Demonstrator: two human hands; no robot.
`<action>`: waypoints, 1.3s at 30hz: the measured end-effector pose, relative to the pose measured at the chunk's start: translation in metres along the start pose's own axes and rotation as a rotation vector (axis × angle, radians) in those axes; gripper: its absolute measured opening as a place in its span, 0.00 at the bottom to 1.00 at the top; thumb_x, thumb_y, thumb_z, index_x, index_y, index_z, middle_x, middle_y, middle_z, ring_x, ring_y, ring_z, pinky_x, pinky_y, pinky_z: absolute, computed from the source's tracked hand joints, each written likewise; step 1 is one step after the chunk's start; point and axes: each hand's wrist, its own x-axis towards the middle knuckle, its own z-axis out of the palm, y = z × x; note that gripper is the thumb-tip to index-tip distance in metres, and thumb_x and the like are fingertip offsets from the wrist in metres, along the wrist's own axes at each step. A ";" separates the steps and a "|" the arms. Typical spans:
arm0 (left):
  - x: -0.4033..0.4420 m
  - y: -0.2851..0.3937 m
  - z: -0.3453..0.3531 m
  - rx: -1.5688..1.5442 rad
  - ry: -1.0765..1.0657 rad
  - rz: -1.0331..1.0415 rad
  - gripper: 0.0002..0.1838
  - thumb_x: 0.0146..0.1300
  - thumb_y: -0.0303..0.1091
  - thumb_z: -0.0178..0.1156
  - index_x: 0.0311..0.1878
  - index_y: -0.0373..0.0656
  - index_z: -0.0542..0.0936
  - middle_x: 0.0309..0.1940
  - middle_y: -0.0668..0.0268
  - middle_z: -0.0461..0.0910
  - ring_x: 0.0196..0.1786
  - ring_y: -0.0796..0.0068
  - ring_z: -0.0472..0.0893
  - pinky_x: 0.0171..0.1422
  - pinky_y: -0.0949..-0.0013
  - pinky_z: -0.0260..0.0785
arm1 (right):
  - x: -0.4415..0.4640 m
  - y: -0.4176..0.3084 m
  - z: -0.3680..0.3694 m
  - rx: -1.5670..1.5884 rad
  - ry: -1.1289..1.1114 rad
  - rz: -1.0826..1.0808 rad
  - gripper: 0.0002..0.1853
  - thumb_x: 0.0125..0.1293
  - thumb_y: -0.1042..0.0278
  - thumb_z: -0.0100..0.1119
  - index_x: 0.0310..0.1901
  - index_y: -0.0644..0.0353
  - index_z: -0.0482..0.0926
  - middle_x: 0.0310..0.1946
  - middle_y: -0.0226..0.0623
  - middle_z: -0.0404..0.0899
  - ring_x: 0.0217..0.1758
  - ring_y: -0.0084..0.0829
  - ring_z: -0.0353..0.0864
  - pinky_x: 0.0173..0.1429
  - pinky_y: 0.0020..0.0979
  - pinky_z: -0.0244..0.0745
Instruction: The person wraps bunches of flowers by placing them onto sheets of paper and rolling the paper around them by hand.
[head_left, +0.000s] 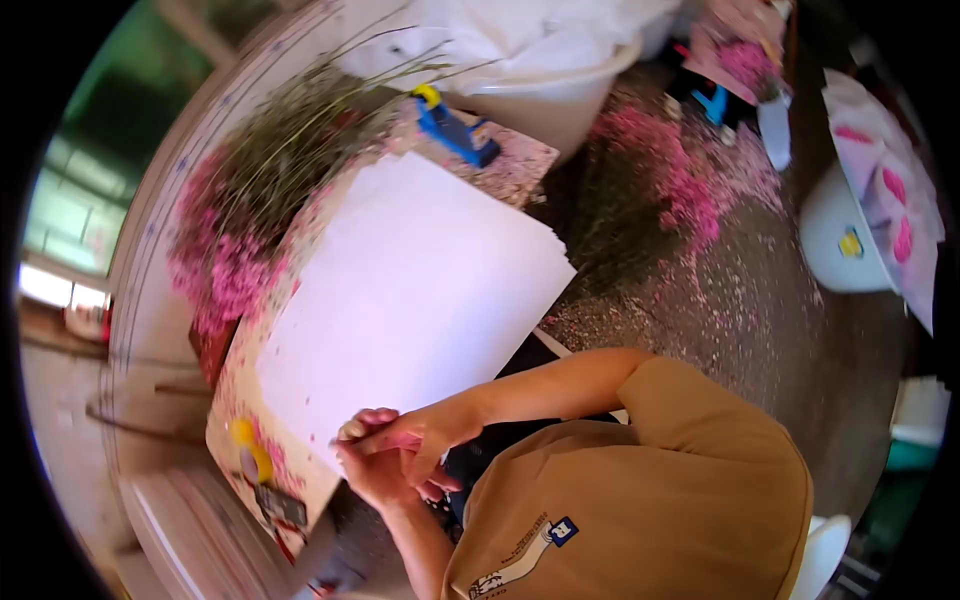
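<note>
1. the right hand [436, 428] reaches in over the left hand [378, 468], and the two meet just beside the near edge of the white paper [420, 280].
2. the right hand's fingers are bent and partly overlap the left hand; how far open they are, and whether they hold anything, i cannot tell.
3. the left hand's fingers are bent too and partly hidden behind the right hand; i cannot tell whether they have hold of something.
4. the white paper lies flat in a stack of large sheets, covering most of the table [232, 405], its edges slightly uneven.
5. pink petals are scattered over the table around the paper.
6. beyond the paper's far edge stands a blue tape dispenser [455, 135].
7. a bunch of pink flowers [230, 275] lies along the left side, stems pointing away.
8. more pink flowers [655, 165] lie on the floor [770, 330] to the right.
9. yellow tape [256, 462] sits at the table's near left corner.
10. a white bucket [840, 235] stands far right.
</note>
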 end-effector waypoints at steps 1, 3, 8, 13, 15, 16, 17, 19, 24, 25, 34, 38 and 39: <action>0.013 -0.016 0.020 0.083 0.086 -0.024 0.20 0.79 0.51 0.52 0.38 0.45 0.77 0.40 0.56 0.81 0.49 0.55 0.81 0.64 0.48 0.71 | -0.018 -0.003 -0.006 0.073 0.051 -0.015 0.50 0.67 0.76 0.58 0.83 0.56 0.36 0.32 0.60 0.85 0.22 0.40 0.86 0.26 0.34 0.85; 0.035 -0.047 0.045 0.130 0.053 -0.174 0.22 0.79 0.51 0.52 0.31 0.45 0.74 0.38 0.54 0.82 0.47 0.54 0.81 0.69 0.42 0.68 | -0.051 -0.016 -0.012 0.116 0.110 -0.088 0.49 0.67 0.77 0.54 0.82 0.64 0.32 0.33 0.62 0.85 0.17 0.40 0.84 0.24 0.37 0.85; 0.075 -0.099 0.071 0.215 -0.233 -0.428 0.23 0.74 0.50 0.57 0.29 0.41 0.81 0.42 0.43 0.86 0.56 0.40 0.83 0.79 0.36 0.59 | -0.118 -0.035 -0.035 0.125 0.158 -0.185 0.47 0.68 0.77 0.53 0.81 0.67 0.34 0.38 0.62 0.85 0.16 0.36 0.83 0.23 0.37 0.85; 0.100 -0.151 0.086 0.328 -0.344 -0.675 0.27 0.70 0.56 0.59 0.39 0.35 0.82 0.54 0.38 0.82 0.63 0.36 0.78 0.80 0.39 0.58 | -0.165 -0.035 -0.068 0.138 0.189 -0.165 0.52 0.65 0.78 0.58 0.81 0.65 0.30 0.39 0.60 0.85 0.20 0.38 0.85 0.25 0.37 0.86; 0.117 -0.167 0.084 0.417 -0.380 -0.930 0.43 0.60 0.63 0.69 0.62 0.29 0.79 0.66 0.33 0.73 0.69 0.37 0.74 0.79 0.44 0.61 | -0.180 -0.032 -0.079 0.215 0.251 -0.126 0.57 0.64 0.78 0.62 0.82 0.61 0.29 0.39 0.57 0.86 0.23 0.40 0.88 0.26 0.36 0.86; 0.124 -0.177 0.087 0.419 -0.381 -0.947 0.43 0.60 0.63 0.69 0.62 0.29 0.79 0.66 0.33 0.73 0.69 0.37 0.74 0.79 0.44 0.61 | -0.190 -0.041 -0.077 0.226 0.259 -0.138 0.57 0.64 0.78 0.62 0.82 0.61 0.29 0.39 0.57 0.86 0.23 0.40 0.88 0.26 0.36 0.86; 0.130 -0.189 0.093 0.433 -0.438 -0.932 0.49 0.58 0.63 0.72 0.68 0.29 0.73 0.69 0.37 0.71 0.71 0.42 0.73 0.79 0.48 0.60 | -0.203 -0.052 -0.074 0.102 0.393 -0.199 0.55 0.63 0.78 0.63 0.83 0.60 0.33 0.36 0.55 0.86 0.23 0.39 0.87 0.26 0.36 0.86; 0.147 -0.195 0.089 0.489 -0.518 -0.946 0.62 0.53 0.60 0.79 0.80 0.30 0.58 0.75 0.43 0.66 0.75 0.51 0.70 0.79 0.53 0.61 | -0.244 -0.062 -0.090 0.053 0.552 -0.265 0.50 0.62 0.80 0.63 0.83 0.57 0.46 0.29 0.47 0.85 0.22 0.36 0.86 0.24 0.34 0.84; 0.189 -0.177 0.027 1.141 -0.078 -0.279 0.16 0.74 0.25 0.58 0.62 0.36 0.79 0.47 0.61 0.84 0.35 0.82 0.77 0.36 0.78 0.73 | -0.413 0.021 -0.241 0.279 1.906 -0.972 0.19 0.72 0.58 0.65 0.56 0.61 0.80 0.37 0.40 0.85 0.41 0.33 0.87 0.46 0.41 0.83; 0.192 -0.177 0.022 1.098 0.006 -0.275 0.13 0.74 0.24 0.57 0.59 0.36 0.80 0.43 0.63 0.83 0.32 0.83 0.74 0.33 0.79 0.69 | -0.443 0.050 -0.272 0.334 2.059 -0.916 0.23 0.69 0.55 0.69 0.56 0.63 0.79 0.40 0.40 0.84 0.42 0.34 0.86 0.48 0.41 0.81; 0.192 -0.189 0.011 1.318 -0.065 -0.107 0.08 0.71 0.17 0.52 0.44 0.34 0.81 0.34 0.67 0.76 0.27 0.84 0.68 0.29 0.79 0.58 | -0.446 0.206 -0.440 0.676 2.199 -0.412 0.55 0.52 0.49 0.84 0.74 0.70 0.62 0.74 0.54 0.67 0.75 0.50 0.69 0.71 0.54 0.70; 0.193 -0.187 0.007 1.340 -0.125 -0.082 0.10 0.69 0.14 0.51 0.45 0.33 0.81 0.35 0.64 0.78 0.30 0.81 0.72 0.32 0.78 0.62 | -0.406 0.144 -0.425 0.673 2.257 -0.567 0.56 0.53 0.50 0.82 0.77 0.67 0.60 0.79 0.55 0.59 0.79 0.53 0.62 0.76 0.56 0.64; 0.192 -0.185 0.008 1.346 -0.110 -0.106 0.10 0.68 0.14 0.51 0.45 0.33 0.81 0.36 0.62 0.78 0.31 0.79 0.74 0.33 0.77 0.64 | -0.402 0.130 -0.420 0.669 2.296 -0.571 0.56 0.53 0.50 0.82 0.77 0.66 0.60 0.79 0.55 0.58 0.80 0.54 0.61 0.76 0.56 0.63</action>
